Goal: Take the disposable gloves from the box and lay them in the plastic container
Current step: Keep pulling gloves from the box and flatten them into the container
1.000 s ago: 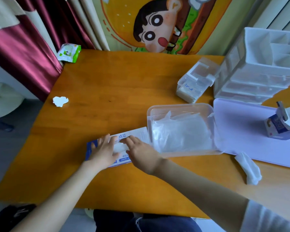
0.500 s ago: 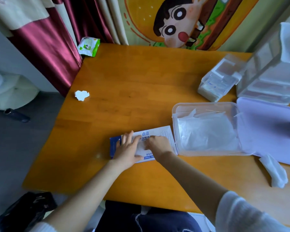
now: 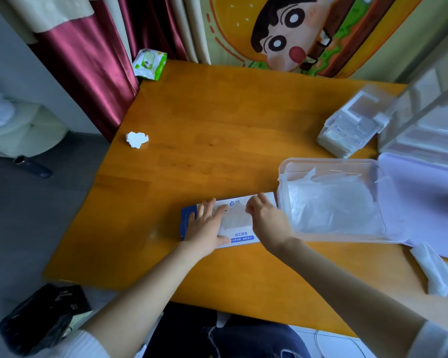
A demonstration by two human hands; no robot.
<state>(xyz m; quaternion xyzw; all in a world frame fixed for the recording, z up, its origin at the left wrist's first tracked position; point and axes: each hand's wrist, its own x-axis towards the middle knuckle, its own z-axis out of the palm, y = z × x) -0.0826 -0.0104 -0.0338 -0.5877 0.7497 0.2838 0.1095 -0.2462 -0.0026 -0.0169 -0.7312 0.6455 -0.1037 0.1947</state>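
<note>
Setting: an orange wooden worktop (image 3: 217, 125) stood before a red curtain (image 3: 88, 60).
Left hand: the left hand (image 3: 204, 226) lay flat with straight fingers, pressing down the blue-and-white box (image 3: 239, 236).
Right hand: the right hand (image 3: 265, 220) had its fingers curled at the box's top opening. Whether they pinched film could not be told.
Gloves: translucent gloves (image 3: 237, 218) showed in the opening. More lay heaped in the plastic container (image 3: 321, 161), just right of the box.
Risk: thin film probably clings, so one pull might drag out a clump or lift the light box if the pressing hand slackened. The heap already rode high and could spill over the rim.
Around: a lavender lid (image 3: 424, 197) lay just beyond the container, with a white wad (image 3: 435, 275) near it. A crumpled paper (image 3: 136, 139) and a wipes pack (image 3: 149, 63) were well apart.
In the way: nothing lay between box and container.
</note>
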